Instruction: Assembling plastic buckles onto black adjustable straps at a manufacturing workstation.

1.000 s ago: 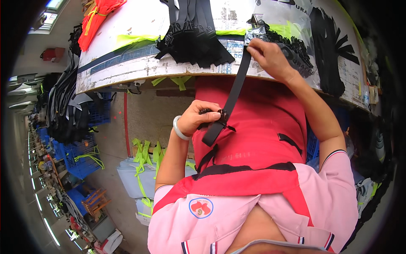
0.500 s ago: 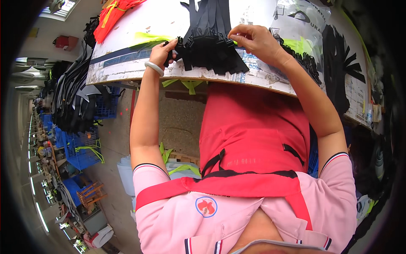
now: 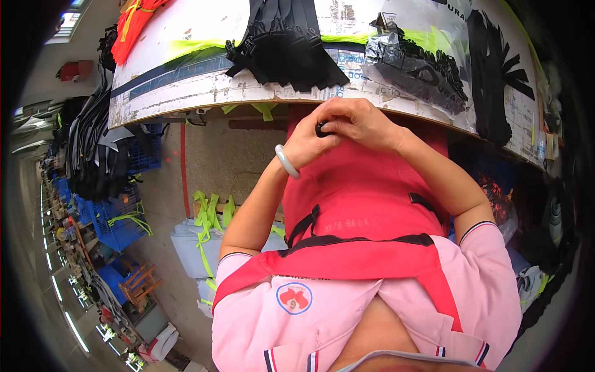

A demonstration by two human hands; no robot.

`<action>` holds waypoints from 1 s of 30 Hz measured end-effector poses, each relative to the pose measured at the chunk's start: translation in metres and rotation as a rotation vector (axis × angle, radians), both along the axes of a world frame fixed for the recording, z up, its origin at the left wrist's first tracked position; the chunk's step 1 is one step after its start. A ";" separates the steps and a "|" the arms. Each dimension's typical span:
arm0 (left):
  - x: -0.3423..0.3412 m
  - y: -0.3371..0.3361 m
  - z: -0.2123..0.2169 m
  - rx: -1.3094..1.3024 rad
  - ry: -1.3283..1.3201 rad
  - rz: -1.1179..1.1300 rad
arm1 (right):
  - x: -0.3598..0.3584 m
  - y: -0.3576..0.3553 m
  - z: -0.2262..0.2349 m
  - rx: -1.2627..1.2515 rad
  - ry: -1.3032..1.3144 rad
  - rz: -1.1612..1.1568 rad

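My two hands meet in front of the table's near edge, over the red apron (image 3: 365, 186). My left hand (image 3: 305, 141), with a pale bangle at the wrist, is closed around a small black piece (image 3: 321, 129). My right hand (image 3: 367, 124) is closed against the left one, its thumb and fingers pinching at the same piece. Fingers cover most of it, so its kind does not show. Just beyond the hands, a fanned bundle of black straps (image 3: 288, 59) with black plastic buckles along its upper part lies on the white table (image 3: 204, 93).
A clear plastic bag (image 3: 396, 77) of black buckled pieces lies right of the bundle, with more black straps (image 3: 489, 80) farther right. Neon yellow strips (image 3: 195, 48) and orange fabric (image 3: 133, 28) lie to the left. Blue crates (image 3: 114, 217) stand on the floor at left.
Both hands have left the strap bundle and come back toward me, joining over the apron around the small black piece. The bundle stays on the table.
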State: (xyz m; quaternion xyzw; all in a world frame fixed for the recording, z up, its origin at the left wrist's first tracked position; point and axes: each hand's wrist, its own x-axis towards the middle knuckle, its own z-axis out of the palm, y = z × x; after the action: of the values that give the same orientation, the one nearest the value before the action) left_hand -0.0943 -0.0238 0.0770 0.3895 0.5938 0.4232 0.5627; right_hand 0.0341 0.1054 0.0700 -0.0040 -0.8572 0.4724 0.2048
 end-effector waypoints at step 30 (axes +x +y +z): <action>0.078 0.046 -0.031 -0.151 -0.403 0.187 | 0.270 0.097 0.016 0.597 -0.445 -1.231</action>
State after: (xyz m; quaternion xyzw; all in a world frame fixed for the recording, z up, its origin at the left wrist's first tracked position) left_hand -0.0159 0.0221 0.0464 0.1973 0.5328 0.4971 0.6559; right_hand 0.3046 0.2028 0.0864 -0.5267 -0.8135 0.0048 0.2466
